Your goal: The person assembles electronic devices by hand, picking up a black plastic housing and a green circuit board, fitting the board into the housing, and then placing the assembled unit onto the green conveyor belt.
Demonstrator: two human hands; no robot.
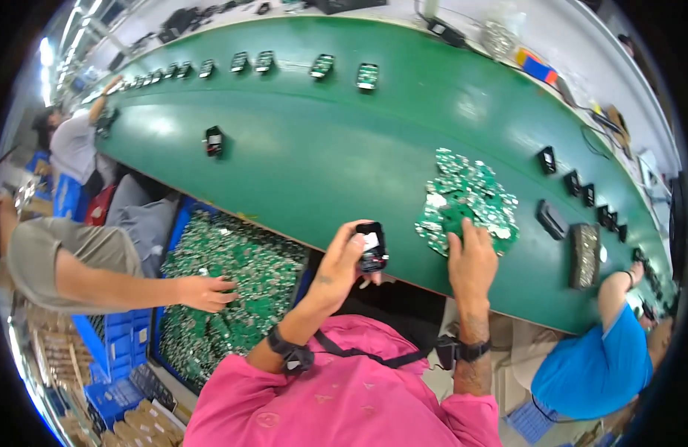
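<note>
Pink shirt [344,395] nearest, before the green bench [299,164]; circuit-board pile [478,190] heaped there, seemingly for easy reach; right hand [474,261] touches it, grip unclear. Left hand [336,267] grips the black casing [374,255] face-up, probably for viewing.

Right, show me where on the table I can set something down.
The widest bare patch of table runs between the lone case and the board pile, below the far row. A narrower strip separates the pile from the dark box. Crowded: the pile, under the right hand, and the right end, among black cases.
</note>
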